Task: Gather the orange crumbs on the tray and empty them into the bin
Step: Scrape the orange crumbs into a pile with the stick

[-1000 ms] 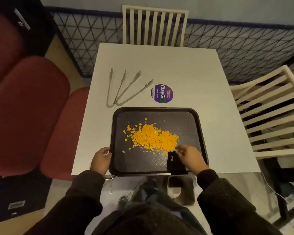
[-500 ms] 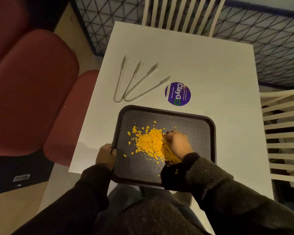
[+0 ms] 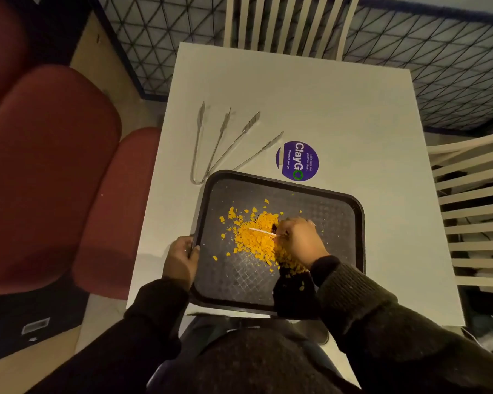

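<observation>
A black tray (image 3: 359, 223) lies at the near edge of the white table (image 3: 325, 109). A heap of orange crumbs (image 3: 251, 237) sits left of the tray's middle, with loose bits around it. My left hand (image 3: 180, 260) grips the tray's left rim. My right hand (image 3: 299, 240) rests on the right side of the heap, closed on a dark flat card (image 3: 292, 291) that reaches toward the near rim and carries a few crumbs. A thin pale edge sticks out from its fingers over the heap. Only a grey sliver of the bin (image 3: 315, 332) shows below the table edge.
Two metal tongs (image 3: 211, 146) lie on the table beyond the tray's far left corner. A round purple sticker (image 3: 296, 160) is beside them. White slatted chairs stand at the far side (image 3: 285, 24) and the right (image 3: 473, 209). Red seats (image 3: 49, 166) are on the left.
My right hand moved from the heap's near right edge up into its right side with the card. The tray has turned slightly clockwise. My left hand stays on the rim.
</observation>
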Tool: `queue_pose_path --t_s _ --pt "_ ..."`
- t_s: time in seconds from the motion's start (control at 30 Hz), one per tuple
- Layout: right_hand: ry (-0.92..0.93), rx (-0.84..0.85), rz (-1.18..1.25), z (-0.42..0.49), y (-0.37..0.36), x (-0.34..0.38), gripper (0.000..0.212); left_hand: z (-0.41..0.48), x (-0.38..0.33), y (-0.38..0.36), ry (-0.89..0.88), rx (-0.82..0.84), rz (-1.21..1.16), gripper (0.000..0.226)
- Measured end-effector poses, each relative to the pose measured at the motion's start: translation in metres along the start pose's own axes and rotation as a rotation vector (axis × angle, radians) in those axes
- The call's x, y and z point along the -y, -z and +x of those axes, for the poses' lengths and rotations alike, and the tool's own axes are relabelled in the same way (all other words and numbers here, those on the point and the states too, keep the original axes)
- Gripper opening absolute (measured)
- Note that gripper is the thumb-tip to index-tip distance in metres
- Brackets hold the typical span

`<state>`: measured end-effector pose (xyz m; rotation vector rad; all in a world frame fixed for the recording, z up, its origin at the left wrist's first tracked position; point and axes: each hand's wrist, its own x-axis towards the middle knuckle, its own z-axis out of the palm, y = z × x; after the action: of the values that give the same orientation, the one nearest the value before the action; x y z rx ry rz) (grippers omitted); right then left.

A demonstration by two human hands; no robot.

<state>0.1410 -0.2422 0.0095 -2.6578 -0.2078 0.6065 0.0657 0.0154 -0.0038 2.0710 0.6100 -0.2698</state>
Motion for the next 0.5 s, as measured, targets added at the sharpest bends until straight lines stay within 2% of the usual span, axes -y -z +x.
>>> queue_pose_path --t_s 0.07,0.13,0.3,0.4,0.5 --pt "-0.066 0.024 0.034 -0.002 0.006 0.001 0.013 0.005 -0.003 0.002 0.052 0.023 -0.045 0.017" --pt "-0.048 0.052 0.015 -0.006 0.01 0.001 0.015 0.01 -0.007 0.003 0.113 0.062 -0.052 0.019" --pt "-0.01 -0.04 0.033 -0.025 0.012 -0.008 0.02 0.013 -0.008 0.003 0.177 0.137 0.023 0.025" --pt "-0.082 0.036 0.077 -0.031 0.005 -0.015 0.021 0.013 -0.009 0.003 0.192 0.135 0.045 0.026" --pt "-0.199 -0.01 0.226 -0.037 0.0 -0.019 0.02 0.012 -0.012 0.004 0.177 0.142 0.029 0.025"
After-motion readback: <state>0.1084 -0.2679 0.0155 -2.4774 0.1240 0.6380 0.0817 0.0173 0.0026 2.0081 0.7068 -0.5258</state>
